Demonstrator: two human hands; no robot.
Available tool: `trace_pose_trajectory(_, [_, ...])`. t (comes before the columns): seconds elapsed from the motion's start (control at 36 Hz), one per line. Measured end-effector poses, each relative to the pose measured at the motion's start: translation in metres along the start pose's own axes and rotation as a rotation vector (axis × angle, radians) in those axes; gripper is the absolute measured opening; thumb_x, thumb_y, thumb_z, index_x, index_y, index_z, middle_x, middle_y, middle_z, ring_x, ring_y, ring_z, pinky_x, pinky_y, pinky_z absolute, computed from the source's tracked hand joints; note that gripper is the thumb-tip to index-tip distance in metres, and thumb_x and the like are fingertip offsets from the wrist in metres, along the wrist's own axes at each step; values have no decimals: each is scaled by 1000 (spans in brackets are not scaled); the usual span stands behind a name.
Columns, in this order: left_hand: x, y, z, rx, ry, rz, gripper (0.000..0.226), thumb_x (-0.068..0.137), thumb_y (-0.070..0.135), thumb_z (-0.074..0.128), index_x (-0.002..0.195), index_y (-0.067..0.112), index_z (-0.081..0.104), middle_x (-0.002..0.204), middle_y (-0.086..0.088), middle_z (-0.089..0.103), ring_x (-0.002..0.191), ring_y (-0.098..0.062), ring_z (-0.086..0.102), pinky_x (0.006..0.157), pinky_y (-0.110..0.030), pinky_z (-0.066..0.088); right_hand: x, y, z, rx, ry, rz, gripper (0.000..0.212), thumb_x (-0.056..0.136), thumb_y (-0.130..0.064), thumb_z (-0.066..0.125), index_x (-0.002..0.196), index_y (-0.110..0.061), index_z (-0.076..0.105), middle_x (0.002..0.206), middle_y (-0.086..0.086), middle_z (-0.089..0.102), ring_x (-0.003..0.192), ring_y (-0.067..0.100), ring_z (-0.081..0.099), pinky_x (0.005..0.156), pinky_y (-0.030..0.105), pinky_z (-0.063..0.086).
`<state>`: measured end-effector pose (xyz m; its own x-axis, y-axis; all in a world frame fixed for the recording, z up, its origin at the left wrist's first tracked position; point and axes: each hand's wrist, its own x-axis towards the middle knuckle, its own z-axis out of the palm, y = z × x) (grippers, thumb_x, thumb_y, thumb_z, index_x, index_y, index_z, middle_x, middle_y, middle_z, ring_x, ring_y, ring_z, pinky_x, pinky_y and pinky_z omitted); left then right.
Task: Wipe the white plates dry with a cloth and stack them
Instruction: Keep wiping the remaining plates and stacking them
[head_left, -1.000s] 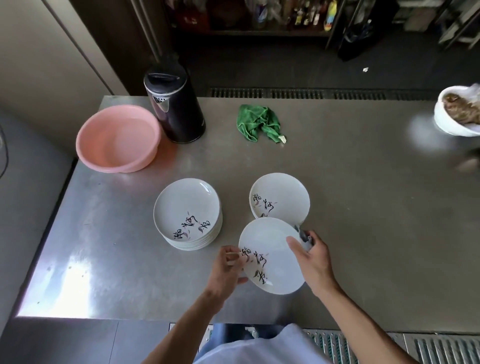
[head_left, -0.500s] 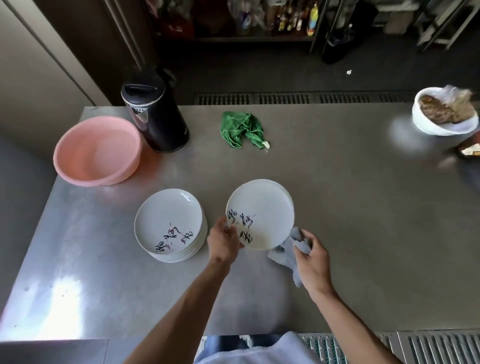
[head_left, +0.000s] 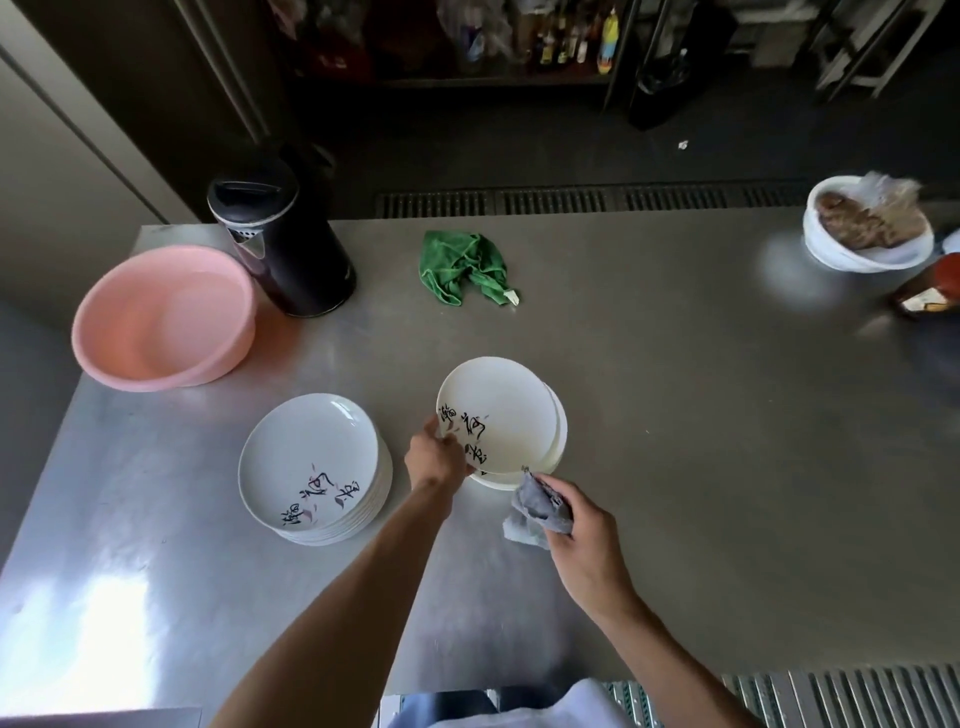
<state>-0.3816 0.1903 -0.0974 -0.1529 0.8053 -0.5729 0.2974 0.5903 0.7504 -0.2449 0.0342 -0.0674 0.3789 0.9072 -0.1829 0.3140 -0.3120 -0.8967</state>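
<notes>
One rim pinch is all your left hand has on the top plate; your right hand grips the cloth. Slip, and it could crack the plate beneath.

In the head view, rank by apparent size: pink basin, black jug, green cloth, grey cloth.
1. pink basin
2. black jug
3. green cloth
4. grey cloth, bunched in the right hand and partly hidden, so its place below the green cloth is unsure.

The white printed plate in my left grip hides most of the white plate beneath it.
</notes>
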Motion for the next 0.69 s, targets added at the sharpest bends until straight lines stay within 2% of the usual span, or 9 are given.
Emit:
trace_pose_trajectory(0.14, [1, 1, 0, 26, 21, 8, 44, 96, 5, 46, 130, 22, 67, 114, -11, 72, 70, -10, 66, 44, -23, 56, 0, -3, 2, 90, 5, 38, 50, 83, 9, 63, 120, -24, 68, 113, -24, 70, 108, -2, 65, 94, 11, 46])
trace_pose_trajectory(0.22, [-1, 2, 2, 62, 10, -8, 44, 96, 4, 46, 129, 23, 67, 114, -10, 72, 68, -10, 65, 45, -24, 56, 2, -7, 2, 257, -2, 156, 31, 92, -10, 66, 116, -30, 69, 112, -18, 72, 109, 2, 66, 90, 10, 47])
trace_pose_trajectory(0.28, [-3, 6, 1, 71, -26, -28, 44, 97, 5, 47, 133, 23, 64, 115, -9, 70, 72, -15, 67, 54, -31, 62, 3, -12, 3, 343, -3, 224, 23, 95, -19, 65, 115, -29, 69, 112, -15, 73, 110, 4, 66, 88, 11, 47])
trace_pose_trajectory(0.33, [-5, 9, -1, 158, -84, -31, 43, 98, 11, 50, 140, 19, 55, 126, -14, 66, 95, -29, 67, 80, -44, 64, 6, -17, 3, 430, -7, 292, 20, 97, -20, 64, 115, -25, 71, 113, -11, 74, 111, 8, 66, 93, 19, 51])
trace_pose_trajectory(0.39, [-10, 11, -4, 413, -108, 27, 48, 100, 27, 52, 146, 15, 45, 135, -22, 55, 124, -38, 51, 106, -47, 48, 9, -25, 3, 562, -31, 373, 21, 99, -21, 61, 117, -19, 71, 116, -2, 74, 114, 16, 67, 104, 39, 50])
trace_pose_trajectory(0.47, [-33, 17, -17, 432, -93, 202, 56, 101, 49, 52, 146, 15, 50, 136, -20, 51, 129, -35, 47, 109, -40, 41, 12, -40, 2, 816, -98, 460, 39, 100, -35, 53, 126, -10, 65, 124, 14, 69, 119, 30, 64, 107, 52, 45])
trace_pose_trajectory(0.56, [-58, 25, -38, 126, -443, 31, 58, 97, 63, 52, 126, 16, 68, 121, -6, 71, 110, -22, 67, 78, -23, 58, 17, -51, 3, 1002, -179, 541, 55, 98, -50, 44, 132, -9, 59, 130, 19, 65, 121, 34, 62, 104, 55, 46])
trace_pose_trajectory(0.58, [-65, 27, -47, 84, -569, -44, 59, 94, 66, 56, 122, 16, 70, 116, -4, 74, 108, -21, 70, 77, -22, 60, 19, -54, 4, 1041, -211, 556, 57, 100, -53, 40, 134, -10, 58, 130, 19, 64, 121, 35, 62, 102, 55, 48])
trace_pose_trajectory(0.69, [-75, 17, -76, -70, -788, -9, 43, 93, 37, 73, 127, 10, 68, 123, -9, 74, 118, -29, 69, 105, -45, 53, 26, -60, 10, 1029, -301, 563, 59, 99, -60, 35, 135, -21, 59, 131, 18, 64, 121, 35, 62, 93, 52, 55])
